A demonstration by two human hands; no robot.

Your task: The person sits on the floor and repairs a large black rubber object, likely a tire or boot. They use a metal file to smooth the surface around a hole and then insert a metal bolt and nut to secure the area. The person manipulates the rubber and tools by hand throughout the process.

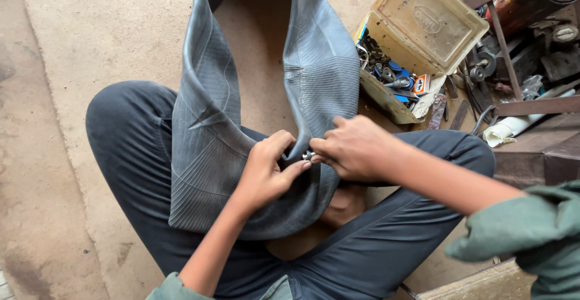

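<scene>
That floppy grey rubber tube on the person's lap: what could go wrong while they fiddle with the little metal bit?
The small metal valve, pinched between the left hand and right hand, could slip and drop into the folds of the inner tube. The open parts box sits near the knee and might get knocked, spilling its contents.

— Any packages or labels here?
— One small packet (421, 83), orange and white, roughly square, at the right edge of the open yellowish plastic box (423, 28) on the floor, upper right.
— Signs or screens?
— None.
</scene>
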